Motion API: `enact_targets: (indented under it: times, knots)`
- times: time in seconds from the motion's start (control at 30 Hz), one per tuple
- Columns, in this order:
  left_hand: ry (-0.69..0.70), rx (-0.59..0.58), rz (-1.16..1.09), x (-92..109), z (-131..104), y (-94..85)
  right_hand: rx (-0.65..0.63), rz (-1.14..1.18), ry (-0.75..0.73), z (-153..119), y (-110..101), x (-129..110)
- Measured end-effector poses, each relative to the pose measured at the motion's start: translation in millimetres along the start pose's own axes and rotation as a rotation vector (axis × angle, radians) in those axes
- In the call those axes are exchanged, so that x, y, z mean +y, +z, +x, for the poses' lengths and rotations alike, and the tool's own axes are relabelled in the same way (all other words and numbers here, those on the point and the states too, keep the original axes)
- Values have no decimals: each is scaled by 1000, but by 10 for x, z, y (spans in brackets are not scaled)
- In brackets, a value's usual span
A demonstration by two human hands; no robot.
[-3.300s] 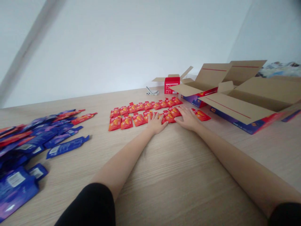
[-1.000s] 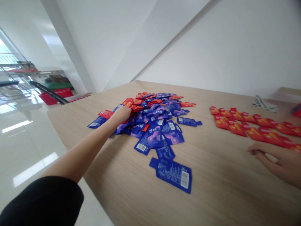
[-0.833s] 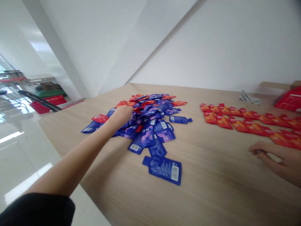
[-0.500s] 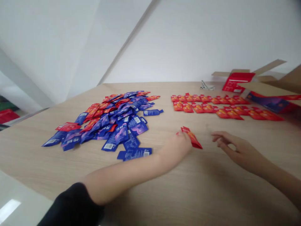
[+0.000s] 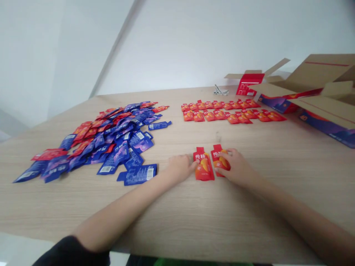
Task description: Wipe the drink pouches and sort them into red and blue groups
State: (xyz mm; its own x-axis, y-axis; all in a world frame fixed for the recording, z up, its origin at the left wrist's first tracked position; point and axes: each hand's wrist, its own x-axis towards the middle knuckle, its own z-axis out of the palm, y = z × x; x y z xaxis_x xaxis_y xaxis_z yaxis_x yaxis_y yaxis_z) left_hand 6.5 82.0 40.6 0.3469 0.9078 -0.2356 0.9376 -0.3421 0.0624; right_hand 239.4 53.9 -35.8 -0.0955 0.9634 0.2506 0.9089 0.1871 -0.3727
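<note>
Two red pouches lie side by side, face up with spouts pointing away, near the middle of the table. My left hand [image 5: 181,168] rests beside the left red pouch [image 5: 204,168], its thumb on that pouch's edge and its other fingers bent away from the thumb. Over the right red pouch [image 5: 220,162] is my right hand [image 5: 235,166], gripping its right side between thumb and fingers. A heap of blue and red pouches [image 5: 119,129] spreads out to the left; one blue pouch [image 5: 140,174] lies nearest my left forearm.
Beyond my hands, red pouches stand in two overlapping rows, a back row [image 5: 219,105] and a front row [image 5: 233,116]. Open cartons [image 5: 327,122] occupy the right side, with a red box [image 5: 249,84] behind. A small folded white item [image 5: 220,90] lies near the wall.
The single red pouch in my left hand is now flat on the table, with a second beside it. My right hand has come in onto that second pouch. The view has shifted right.
</note>
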Motion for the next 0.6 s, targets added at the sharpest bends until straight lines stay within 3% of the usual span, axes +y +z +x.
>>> enact_targets:
  times: [0.1,0.23,0.4,0.53,0.6]
  knots:
    - [15,4,-59,22,71,124,38,139,157,121,22,82]
    - [77,-16,-148,133,156,187,27,353,369,174,-110,186]
    - [74,2,-175,288,109,210,-151,748,431,26,-194,51]
    - [39,26,-187,392,29,245,-19,490,397,-55,-60,-156]
    - [49,12,-211,402,21,237,-26,346,373,-35,-20,-233]
